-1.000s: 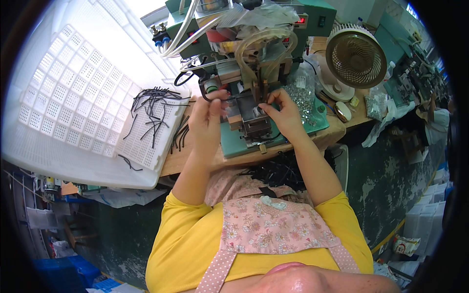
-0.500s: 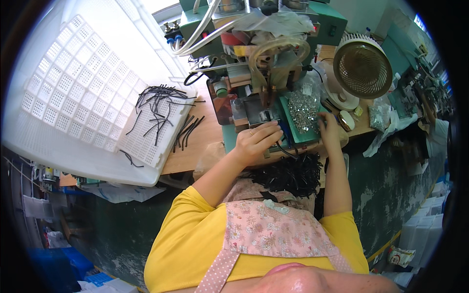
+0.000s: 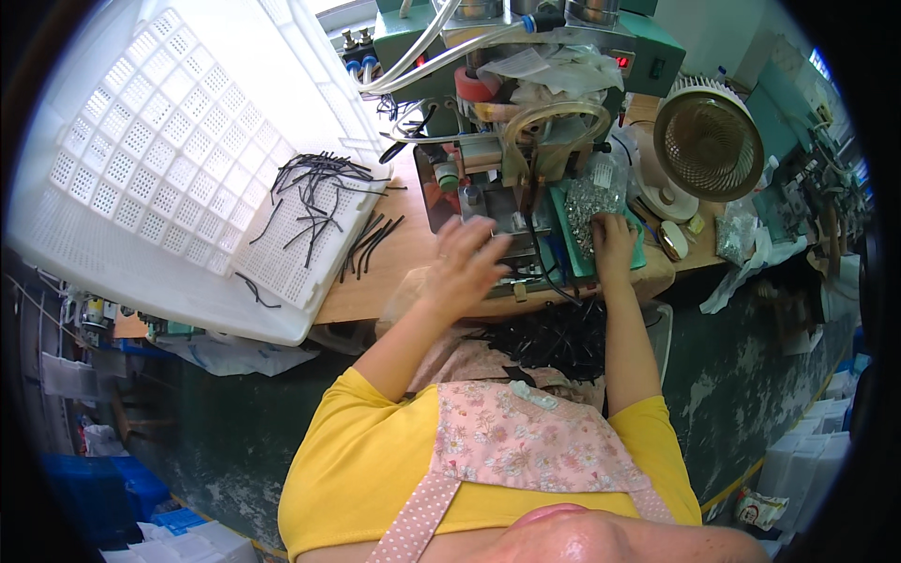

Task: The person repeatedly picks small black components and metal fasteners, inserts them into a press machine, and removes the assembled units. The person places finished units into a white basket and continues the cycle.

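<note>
Head view. You are sitting at a wooden desk point(image 3: 394, 272) facing a small green bench machine point(image 3: 526, 159) fed by clear hoses.

Your left hand point(image 3: 465, 267) is hovering in front of the machine's base with the fingers spread wide; it is blurred, and nothing is showing in it. It is lying just beside the metal fixture at the machine's foot.

Your right hand point(image 3: 612, 246) is resting palm down with loosely spread fingers, fingertips touching a pile of small shiny metal parts point(image 3: 589, 199). That pile is sitting on a green tray point(image 3: 642, 253) at the machine's right side. Whether the fingers are pinching any part, you cannot tell.

A heap of black strips point(image 3: 554, 333) is lying in your lap below the desk edge, between your forearms.

More black strips are lying loose point(image 3: 374, 239) on the desk to the left of the machine, and others point(image 3: 310, 192) are scattered on a large white perforated crate point(image 3: 150, 178) leaning at the left.

A small round fan point(image 3: 709, 141) is standing at the right of the machine, well apart from both hands.
</note>
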`<state>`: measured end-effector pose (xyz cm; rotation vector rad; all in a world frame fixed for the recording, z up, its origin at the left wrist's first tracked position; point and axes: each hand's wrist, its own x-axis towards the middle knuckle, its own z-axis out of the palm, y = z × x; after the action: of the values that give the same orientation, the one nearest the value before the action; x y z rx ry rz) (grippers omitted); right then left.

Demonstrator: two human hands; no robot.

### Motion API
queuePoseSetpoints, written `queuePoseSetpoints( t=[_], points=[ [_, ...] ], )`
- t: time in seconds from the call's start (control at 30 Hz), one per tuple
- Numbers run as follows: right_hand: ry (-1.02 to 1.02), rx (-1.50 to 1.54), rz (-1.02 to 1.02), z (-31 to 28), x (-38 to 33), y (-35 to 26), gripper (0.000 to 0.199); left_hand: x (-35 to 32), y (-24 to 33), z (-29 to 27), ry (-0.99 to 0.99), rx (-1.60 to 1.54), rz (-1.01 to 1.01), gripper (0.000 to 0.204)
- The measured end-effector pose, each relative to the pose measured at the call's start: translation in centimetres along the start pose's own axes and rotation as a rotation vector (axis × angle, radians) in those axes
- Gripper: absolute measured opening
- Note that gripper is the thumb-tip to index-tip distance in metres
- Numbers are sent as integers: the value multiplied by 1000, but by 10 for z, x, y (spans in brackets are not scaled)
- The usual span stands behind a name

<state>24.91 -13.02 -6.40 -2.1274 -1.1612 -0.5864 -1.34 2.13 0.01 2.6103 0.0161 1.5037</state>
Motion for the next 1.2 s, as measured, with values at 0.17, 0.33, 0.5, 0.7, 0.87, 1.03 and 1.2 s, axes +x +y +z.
queuePoseSetpoints(
  t=[0.17,0.33,0.5,0.7,0.87,1.03,1.2],
  points=[
    [98,164,59,-2,-5,-11,13,-56,-110,-34,-415,518,-465,18],
    [148,291,118,0,-7,-12,15,-103,-166,-34,-708,919,-291,7],
    [190,93,-12,-5,-8,-12,16,-105,-166,-29,-636,847,-423,6],
    [127,54,-17,-8,-9,-11,17,-75,-146,-44,-442,663,-636,12],
    [51,46,51,-15,-7,-27,16,-52,-118,-53,87,-102,-922,22],
    [37,453,97,-40,19,-74,14,-37,-99,-56,195,-71,-926,24],
    [-49,619,48,-55,40,-124,14,-10,-82,-46,278,-268,-899,23]
  ],
)
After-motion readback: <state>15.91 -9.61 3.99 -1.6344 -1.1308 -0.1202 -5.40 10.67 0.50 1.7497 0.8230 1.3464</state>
